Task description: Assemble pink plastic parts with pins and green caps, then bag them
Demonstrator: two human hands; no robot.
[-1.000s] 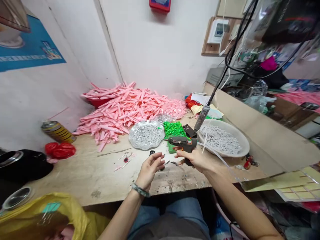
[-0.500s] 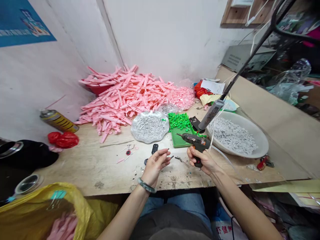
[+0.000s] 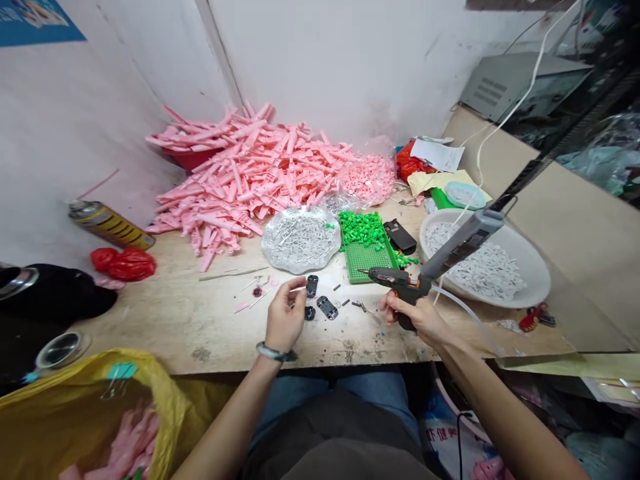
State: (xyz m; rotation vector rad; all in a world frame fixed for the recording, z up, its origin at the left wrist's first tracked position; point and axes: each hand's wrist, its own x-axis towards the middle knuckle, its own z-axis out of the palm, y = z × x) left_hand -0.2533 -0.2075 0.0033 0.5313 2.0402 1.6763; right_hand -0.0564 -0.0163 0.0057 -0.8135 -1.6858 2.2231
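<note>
My right hand (image 3: pixel 417 320) is wrapped round the grip of a black glue gun (image 3: pixel 400 283) with orange parts, its nozzle pointing left over the green tray (image 3: pixel 367 269). A pale translucent stick trails from its rear. My left hand (image 3: pixel 286 317), a bangle at the wrist, hovers left of the glue gun. Its fingers are curled together; what they hold, if anything, is too small to make out. Close by on the table lie black oval plastic parts (image 3: pixel 327 307) and several short dark rods (image 3: pixel 359 305). Green pieces (image 3: pixel 361 229) fill the tray's back.
Behind is a pink heap of plastic parts (image 3: pixel 250 167). A clear dish (image 3: pixel 267 248) and white basin (image 3: pixel 543 277) hold small pieces. A grey cylindrical tool (image 3: pixel 463 243) hangs behind the glue gun. At left are a spray can (image 3: pixel 113 223) and yellow bag (image 3: pixel 173 400).
My left hand has drawn back to the left, exposing more of the black parts. The view has shifted. The glue gun remains in my right hand, and the hanging tool now tilts further right.
</note>
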